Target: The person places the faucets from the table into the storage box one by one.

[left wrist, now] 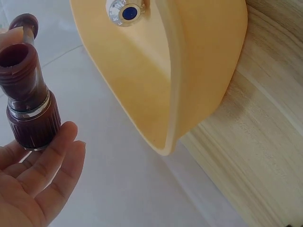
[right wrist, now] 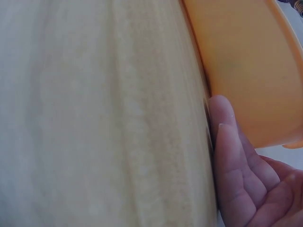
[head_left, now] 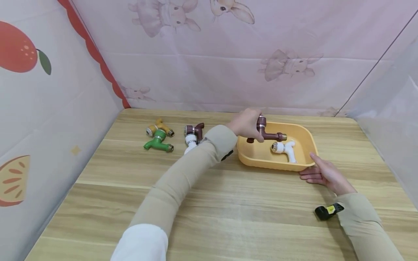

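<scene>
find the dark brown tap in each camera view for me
Head: the dark brown tap is right of centre, gripped by the left hand over the yellow tub.
Left wrist: the tap stands at the left edge, above the fingers.
Right wrist: not in it; only the tub wall, tabletop and the right hand.
Shared landmark: the yellow tub, in all three views.

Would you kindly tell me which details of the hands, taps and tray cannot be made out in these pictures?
- Head view: the left hand covers the handle end of the brown tap it grips.
- Left wrist view: the white tap in the yellow tray is cut off by the top edge.
- Right wrist view: the right hand sits at the frame's corner; blur and the tray wall hide its contents.
</scene>
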A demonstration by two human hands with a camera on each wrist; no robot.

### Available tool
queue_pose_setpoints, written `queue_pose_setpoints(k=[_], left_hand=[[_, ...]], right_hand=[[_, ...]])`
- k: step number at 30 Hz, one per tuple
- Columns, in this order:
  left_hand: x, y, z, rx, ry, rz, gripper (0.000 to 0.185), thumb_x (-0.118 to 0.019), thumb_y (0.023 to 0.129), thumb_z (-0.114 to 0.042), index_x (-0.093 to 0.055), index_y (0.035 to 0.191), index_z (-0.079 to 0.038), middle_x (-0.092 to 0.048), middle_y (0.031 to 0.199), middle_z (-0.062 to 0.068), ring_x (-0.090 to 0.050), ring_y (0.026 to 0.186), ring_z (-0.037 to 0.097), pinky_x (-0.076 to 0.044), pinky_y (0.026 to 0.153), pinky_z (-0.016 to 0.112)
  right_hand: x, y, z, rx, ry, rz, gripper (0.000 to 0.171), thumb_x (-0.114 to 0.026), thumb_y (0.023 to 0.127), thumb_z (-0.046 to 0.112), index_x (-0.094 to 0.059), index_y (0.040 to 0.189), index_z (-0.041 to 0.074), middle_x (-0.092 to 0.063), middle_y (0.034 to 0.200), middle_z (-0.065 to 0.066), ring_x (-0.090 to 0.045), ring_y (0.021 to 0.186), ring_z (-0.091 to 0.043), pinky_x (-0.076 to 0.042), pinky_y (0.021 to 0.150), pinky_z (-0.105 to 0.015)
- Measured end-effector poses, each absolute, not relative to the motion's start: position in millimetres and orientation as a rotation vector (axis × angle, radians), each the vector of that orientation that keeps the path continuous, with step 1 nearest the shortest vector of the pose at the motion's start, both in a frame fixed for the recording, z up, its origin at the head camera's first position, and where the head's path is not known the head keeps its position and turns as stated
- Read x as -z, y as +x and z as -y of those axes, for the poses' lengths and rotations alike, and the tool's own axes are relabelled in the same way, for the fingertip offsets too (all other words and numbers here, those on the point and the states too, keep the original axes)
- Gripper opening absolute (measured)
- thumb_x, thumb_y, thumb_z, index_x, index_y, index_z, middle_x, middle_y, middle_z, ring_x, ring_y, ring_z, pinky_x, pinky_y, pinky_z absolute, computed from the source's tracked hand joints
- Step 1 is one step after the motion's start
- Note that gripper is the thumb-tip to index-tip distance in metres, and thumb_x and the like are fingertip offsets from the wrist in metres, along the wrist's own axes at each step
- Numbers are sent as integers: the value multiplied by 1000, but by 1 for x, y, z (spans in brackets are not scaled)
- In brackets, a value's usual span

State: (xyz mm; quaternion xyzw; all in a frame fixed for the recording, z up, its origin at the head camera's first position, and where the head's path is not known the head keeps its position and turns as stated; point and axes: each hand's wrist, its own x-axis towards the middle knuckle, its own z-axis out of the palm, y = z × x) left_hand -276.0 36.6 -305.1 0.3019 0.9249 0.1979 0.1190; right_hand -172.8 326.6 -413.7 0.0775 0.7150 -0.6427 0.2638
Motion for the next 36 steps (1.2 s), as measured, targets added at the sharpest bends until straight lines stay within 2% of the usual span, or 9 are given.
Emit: queue_pose_setpoints(k=[8,10,13,15,28,36], left_hand=[[305,-279,-44,-517,866,-2714,85,-81,63,-34,-38,131,-8,-53,103,-1,-52,85,10,-44,71,19],[305,-279,-46,-496,869,-2721,80,-81,63,-35,-41,128,-9,-53,101,-2,-52,84,10,-44,71,19],[304,-280,-49,-477,867,-2720,61,-80,63,-35,-47,111,-13,-53,94,-4,-53,81,10,-44,67,20],[303,-280,-52,-467,864,-2720,57,-79,64,-34,-47,106,-14,-53,92,-4,-53,80,10,-44,66,21],[294,-281,-70,-275,849,-2795,51,-78,63,-37,-48,99,-18,-50,91,-6,-51,80,10,-43,63,23],[297,-280,-84,-186,874,-2812,40,-77,64,-36,-54,91,-19,-50,90,-6,-50,79,10,-43,62,22]], right_hand=[[414,-173,-326,1740,204,-1927,72,-29,95,51,-26,125,-14,-68,87,-11,-66,80,-21,-52,73,-33],[414,-173,-326,1734,204,-1932,72,-29,95,51,-25,126,-14,-68,86,-10,-66,80,-21,-52,73,-33],[415,-174,-325,1731,208,-1933,73,-29,95,51,-24,127,-14,-68,86,-10,-66,79,-20,-52,72,-33],[416,-174,-325,1731,210,-1932,74,-29,95,51,-22,128,-14,-68,86,-10,-66,79,-20,-52,72,-33],[416,-175,-326,1711,195,-1941,75,-27,94,52,-22,128,-15,-68,88,-10,-66,80,-20,-52,73,-33],[415,-173,-326,1711,190,-1942,79,-26,94,53,-18,130,-18,-69,87,-8,-66,80,-19,-52,72,-32]])
